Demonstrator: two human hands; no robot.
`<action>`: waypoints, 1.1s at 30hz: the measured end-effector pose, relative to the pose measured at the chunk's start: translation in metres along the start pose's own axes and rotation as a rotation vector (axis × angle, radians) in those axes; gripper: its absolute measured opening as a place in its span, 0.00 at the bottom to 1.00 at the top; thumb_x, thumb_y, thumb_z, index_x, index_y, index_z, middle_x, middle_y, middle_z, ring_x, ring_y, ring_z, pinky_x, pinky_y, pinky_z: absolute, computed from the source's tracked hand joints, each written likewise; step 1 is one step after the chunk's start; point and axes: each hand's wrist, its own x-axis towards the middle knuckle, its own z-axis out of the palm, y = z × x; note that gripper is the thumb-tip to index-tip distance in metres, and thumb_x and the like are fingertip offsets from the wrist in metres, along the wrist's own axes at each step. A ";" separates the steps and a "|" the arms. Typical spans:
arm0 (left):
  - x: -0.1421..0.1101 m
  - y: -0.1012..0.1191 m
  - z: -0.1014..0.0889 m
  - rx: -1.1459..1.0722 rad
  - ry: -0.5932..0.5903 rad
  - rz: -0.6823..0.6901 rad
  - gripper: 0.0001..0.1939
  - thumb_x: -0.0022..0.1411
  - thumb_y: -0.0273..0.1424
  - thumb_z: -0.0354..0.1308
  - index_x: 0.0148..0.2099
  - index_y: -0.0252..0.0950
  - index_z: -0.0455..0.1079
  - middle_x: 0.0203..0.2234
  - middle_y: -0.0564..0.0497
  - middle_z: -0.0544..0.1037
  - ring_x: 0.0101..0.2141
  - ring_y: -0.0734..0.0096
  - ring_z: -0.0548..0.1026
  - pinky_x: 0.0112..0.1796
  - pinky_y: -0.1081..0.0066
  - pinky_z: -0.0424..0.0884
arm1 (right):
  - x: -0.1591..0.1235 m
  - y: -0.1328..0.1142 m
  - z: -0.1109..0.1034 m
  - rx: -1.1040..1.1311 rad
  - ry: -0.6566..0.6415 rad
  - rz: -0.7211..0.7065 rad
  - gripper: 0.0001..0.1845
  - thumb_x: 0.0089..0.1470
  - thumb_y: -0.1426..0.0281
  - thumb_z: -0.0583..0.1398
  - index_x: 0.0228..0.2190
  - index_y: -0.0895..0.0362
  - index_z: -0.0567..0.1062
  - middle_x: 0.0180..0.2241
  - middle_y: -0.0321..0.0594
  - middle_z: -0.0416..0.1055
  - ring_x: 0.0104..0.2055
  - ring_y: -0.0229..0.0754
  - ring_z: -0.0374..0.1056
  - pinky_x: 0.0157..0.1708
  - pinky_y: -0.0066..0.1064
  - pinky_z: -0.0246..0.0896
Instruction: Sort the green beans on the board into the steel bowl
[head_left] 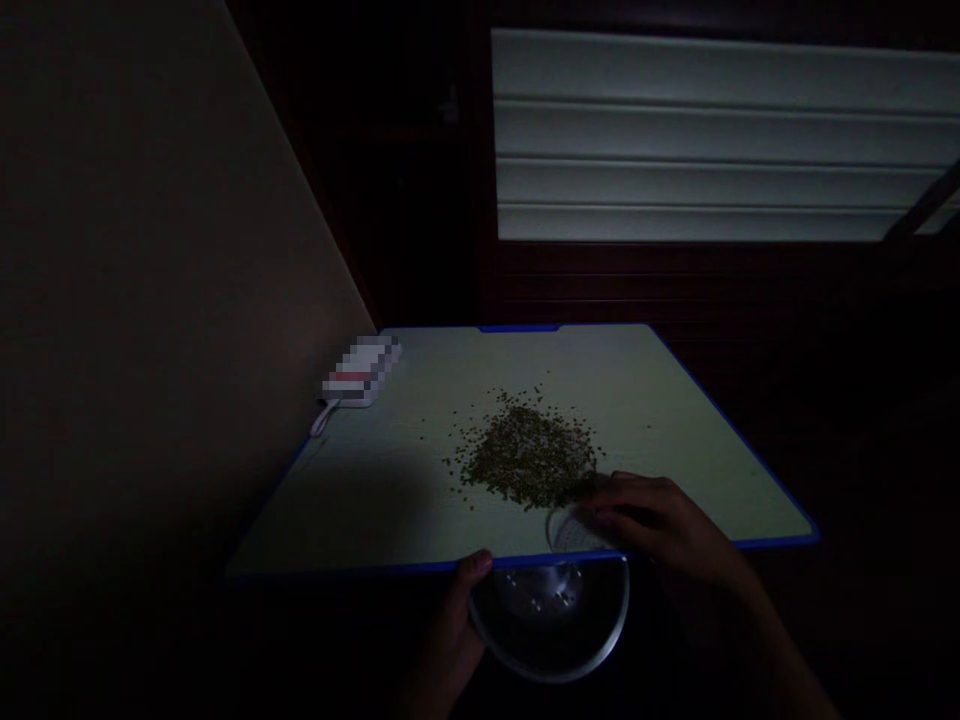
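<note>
A pile of small dark-green grains mixed with paler bits (525, 455) lies spread on the pale tabletop (660, 400), with loose grains scattered around it. My left hand (461, 620) grips the side of a shiny metal bowl (553, 668) just below the table's near edge, its thumb up against the blue trim. Some light specks or reflections show inside the bowl. At the near right side of the pile, my right hand (652, 515) is closed on the edge of a round, pale, lid-like disc (574, 532). The disc rests at the table edge above the bowl; its far side is hidden by my fingers.
A white rectangular object with a wrist strap (360, 375), partly pixelated, lies at the table's left edge beside the wall (187, 250). A blue rim (739, 440) borders the table. Behind stands dark wooden furniture with pale slatted panels (697, 135). The room is dim.
</note>
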 end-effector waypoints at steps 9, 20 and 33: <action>-0.002 -0.001 0.000 -0.022 -0.002 0.002 0.07 0.55 0.29 0.64 0.36 0.31 0.77 0.31 0.44 0.85 0.41 0.51 0.81 0.48 0.55 0.73 | -0.005 0.008 0.001 0.040 0.269 0.142 0.11 0.60 0.64 0.60 0.42 0.49 0.79 0.39 0.39 0.78 0.41 0.44 0.73 0.41 0.34 0.66; 0.001 0.000 -0.003 -0.034 0.014 0.017 0.07 0.53 0.28 0.65 0.36 0.31 0.77 0.31 0.43 0.85 0.41 0.50 0.81 0.49 0.54 0.73 | -0.007 0.017 0.000 0.017 0.757 0.454 0.10 0.53 0.63 0.61 0.36 0.54 0.77 0.36 0.39 0.77 0.41 0.47 0.73 0.41 0.35 0.64; -0.003 0.000 0.001 -0.057 0.090 0.013 0.20 0.54 0.26 0.63 0.50 0.27 0.73 0.34 0.41 0.85 0.46 0.48 0.79 0.53 0.51 0.69 | -0.014 0.020 0.007 -0.174 0.680 0.429 0.09 0.54 0.66 0.59 0.35 0.55 0.76 0.35 0.39 0.77 0.38 0.46 0.73 0.39 0.34 0.64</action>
